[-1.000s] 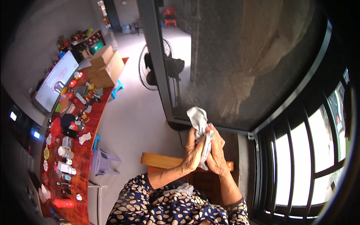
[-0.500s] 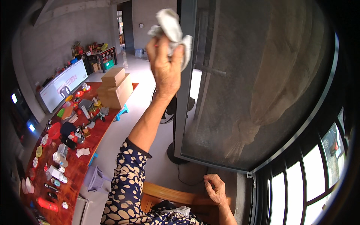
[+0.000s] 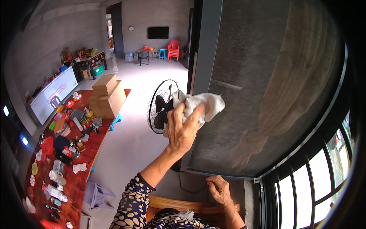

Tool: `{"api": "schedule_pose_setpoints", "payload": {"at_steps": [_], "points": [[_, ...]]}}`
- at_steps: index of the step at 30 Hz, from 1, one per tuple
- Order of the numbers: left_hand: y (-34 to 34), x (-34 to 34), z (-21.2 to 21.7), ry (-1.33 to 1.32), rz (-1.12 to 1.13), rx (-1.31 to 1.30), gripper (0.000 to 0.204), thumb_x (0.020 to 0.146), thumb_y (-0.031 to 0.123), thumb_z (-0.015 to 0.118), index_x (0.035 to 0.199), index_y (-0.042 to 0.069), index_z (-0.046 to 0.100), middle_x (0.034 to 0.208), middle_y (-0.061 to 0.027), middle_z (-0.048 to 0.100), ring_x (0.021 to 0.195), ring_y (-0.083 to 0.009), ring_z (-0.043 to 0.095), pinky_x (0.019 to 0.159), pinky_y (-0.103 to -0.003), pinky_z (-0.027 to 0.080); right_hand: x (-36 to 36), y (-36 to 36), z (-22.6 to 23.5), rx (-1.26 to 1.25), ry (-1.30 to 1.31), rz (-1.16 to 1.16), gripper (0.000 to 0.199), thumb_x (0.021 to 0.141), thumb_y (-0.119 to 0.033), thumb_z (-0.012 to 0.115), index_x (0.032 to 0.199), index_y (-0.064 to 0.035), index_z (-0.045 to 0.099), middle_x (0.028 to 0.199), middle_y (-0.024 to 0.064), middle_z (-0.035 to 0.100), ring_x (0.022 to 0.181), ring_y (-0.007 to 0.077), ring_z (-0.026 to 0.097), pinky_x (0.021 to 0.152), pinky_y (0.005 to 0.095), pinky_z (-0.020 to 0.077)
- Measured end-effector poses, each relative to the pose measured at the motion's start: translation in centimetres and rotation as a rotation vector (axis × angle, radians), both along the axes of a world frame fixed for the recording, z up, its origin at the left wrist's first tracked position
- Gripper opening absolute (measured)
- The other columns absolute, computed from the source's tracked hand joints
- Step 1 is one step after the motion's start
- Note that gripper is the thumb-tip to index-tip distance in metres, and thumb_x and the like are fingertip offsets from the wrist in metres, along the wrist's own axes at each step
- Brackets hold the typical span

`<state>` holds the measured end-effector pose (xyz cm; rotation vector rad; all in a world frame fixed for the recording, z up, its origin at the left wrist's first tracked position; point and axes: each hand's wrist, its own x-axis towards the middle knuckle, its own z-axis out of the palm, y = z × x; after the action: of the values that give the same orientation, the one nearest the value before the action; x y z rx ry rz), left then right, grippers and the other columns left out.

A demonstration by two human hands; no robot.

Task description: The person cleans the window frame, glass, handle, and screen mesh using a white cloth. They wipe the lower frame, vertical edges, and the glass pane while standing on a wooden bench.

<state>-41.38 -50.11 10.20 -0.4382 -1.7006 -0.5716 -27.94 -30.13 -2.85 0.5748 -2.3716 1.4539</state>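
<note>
My left hand (image 3: 182,131) is raised and gripped around a crumpled white cloth (image 3: 198,105), which is pressed against the left edge of a tall dark mesh screen panel (image 3: 267,87). The grey frame post (image 3: 207,45) of the panel runs up just above the cloth. Low down, my right hand (image 3: 219,189) rests with bent fingers on the bottom rail of the same panel, holding nothing loose. My patterned sleeve (image 3: 131,204) comes in from the lower edge.
A standing fan (image 3: 162,107) is behind the cloth on the pale floor. A long red table (image 3: 82,152) crowded with bottles, cups and cardboard boxes (image 3: 108,95) runs along the left. A wooden chair back (image 3: 183,206) lies below me; window bars (image 3: 305,179) are lower right.
My left hand with the cloth has come down from high up on the frame post to mid height. My right hand stays on the bottom rail.
</note>
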Motion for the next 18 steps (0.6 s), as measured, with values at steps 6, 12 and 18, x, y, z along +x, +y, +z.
{"api": "schedule_pose_setpoints", "payload": {"at_steps": [6,12,18], "points": [[-0.5,1.5,-2.7,-0.225,-0.035,-0.012,0.061,0.064,0.002,0.074,0.120,0.026,0.063,0.114,-0.0059,0.049,0.093,-0.0289,0.053,0.070,-0.039,0.051,-2.6,-2.6,2.8,0.060,0.029,0.095,0.028,0.079,0.001,0.064,0.107,-0.0008,0.062,0.107,0.0172,0.059,0.092,0.0293,0.061,0.075,0.0347,0.0500],[-1.3,5.9,-4.4,-0.661,-0.797,0.304,0.051,0.092,0.023,0.051,0.140,0.007,0.041,0.130,-0.0170,0.040,0.124,-0.0320,0.040,0.104,-0.040,0.033,-5.2,-6.2,7.5,0.190,0.462,-0.050,0.082,0.072,-0.028,0.079,0.140,-0.0098,0.037,0.146,0.0246,0.021,0.132,0.0402,0.027,0.102,0.0481,0.0350],[-2.1,7.1,-0.4,-0.938,-1.393,0.234,0.092,0.090,0.069,0.034,0.145,-0.004,0.019,0.142,-0.0188,0.028,0.135,-0.0286,0.024,0.112,-0.039,0.017,-7.4,-7.4,10.3,-0.198,0.721,-0.018,0.064,0.066,0.002,0.073,0.123,-0.0091,0.048,0.132,0.0243,0.043,0.118,0.0374,0.048,0.096,0.0428,0.0418]]}}
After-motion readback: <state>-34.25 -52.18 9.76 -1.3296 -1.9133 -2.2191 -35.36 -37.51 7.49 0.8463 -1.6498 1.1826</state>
